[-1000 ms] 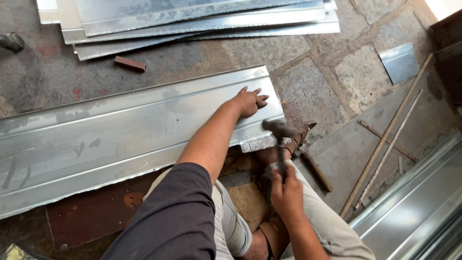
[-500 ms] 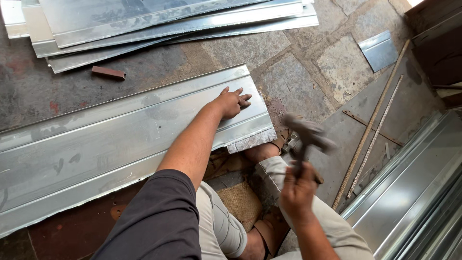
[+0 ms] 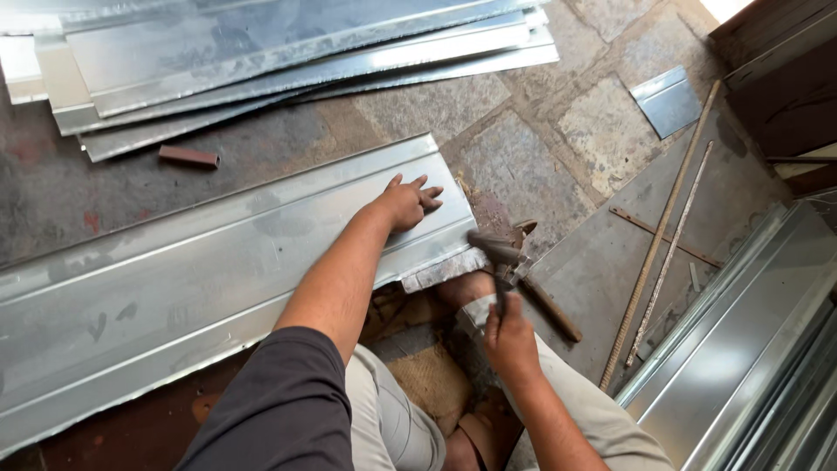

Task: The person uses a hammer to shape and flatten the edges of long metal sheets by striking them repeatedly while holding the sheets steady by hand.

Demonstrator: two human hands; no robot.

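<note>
Grey cloth covers my knees nearest the camera; just above, my right hand [image 3: 510,336] has its grip closed round a dark hammer [image 3: 497,262], head at the bent galvanised lip. My left hand [image 3: 405,202] lies flat, fingers spread, on the long ribbed sheet [image 3: 174,288]. Farther off, smooth sheets [image 3: 288,52] are stacked on stone paving [image 3: 540,166].

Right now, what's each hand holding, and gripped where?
The right hand grips a hammer by the lower end of its handle, head near the sheet's corner. The left hand holds nothing; it lies flat, palm down, on the long metal sheet.
</note>
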